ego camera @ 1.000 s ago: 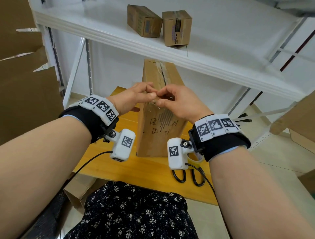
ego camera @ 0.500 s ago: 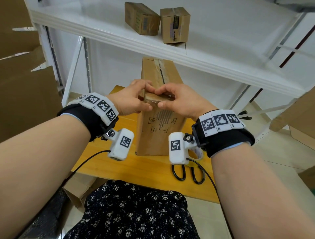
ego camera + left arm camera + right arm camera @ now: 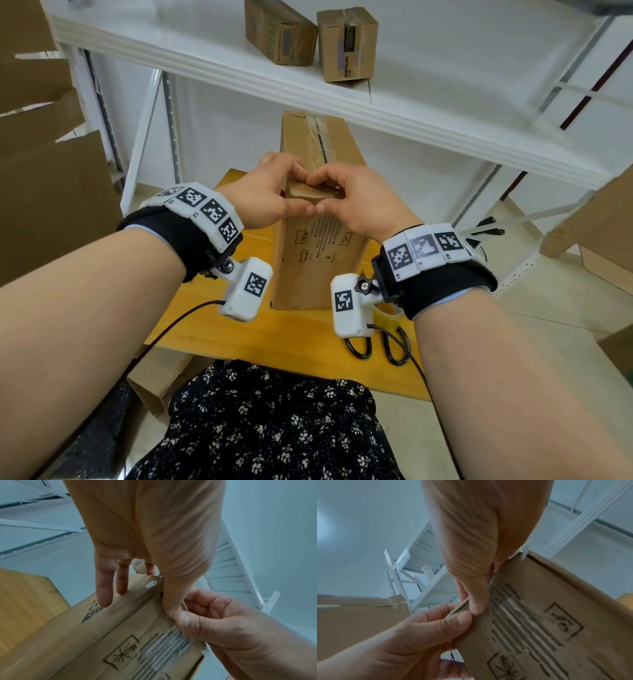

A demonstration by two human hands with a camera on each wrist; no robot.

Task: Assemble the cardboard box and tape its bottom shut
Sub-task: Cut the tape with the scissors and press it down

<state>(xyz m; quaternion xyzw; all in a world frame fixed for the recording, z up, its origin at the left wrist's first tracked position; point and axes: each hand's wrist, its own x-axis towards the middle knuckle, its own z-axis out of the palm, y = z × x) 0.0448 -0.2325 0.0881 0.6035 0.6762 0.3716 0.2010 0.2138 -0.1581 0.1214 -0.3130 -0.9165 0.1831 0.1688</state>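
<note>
On the yellow wooden surface (image 3: 239,329), seen from the head camera, the cardboard box (image 3: 318,267) stands upright on its narrow end, near the middle and under the front lip of the white shelf (image 3: 428,113). Left hand (image 3: 263,198) and right hand (image 3: 359,202) meet at the box's near top edge, thumbs touching on the front face, fingers curled over the taped top. Clear tape runs along the top seam toward the shelf. Bare surface lies left of the box and in front of it; black-handled scissors (image 3: 376,346) and a tape roll (image 3: 387,311), partly hidden by the right wrist camera, sit just right of it near the front edge. Two small boxes (image 3: 346,44) stand on the shelf; the right one carries vertical print too small to read surely.

From the left wrist, the left hand (image 3: 150,540) lays straight fingers (image 3: 104,588) along the box's (image 3: 120,635) side panel while its thumb presses the top corner; the right hand (image 3: 214,618) pinches the same edge. A boxed handling symbol and scuffed bar-like print show on the face.

From the right wrist, the right hand (image 3: 474,547) clamps thumb and fingers on the box's (image 3: 539,615) top edge, the left hand (image 3: 423,635) pinching beside it. A shelf upright behind bears a tag reading "1-5" (image 3: 402,561).
</note>
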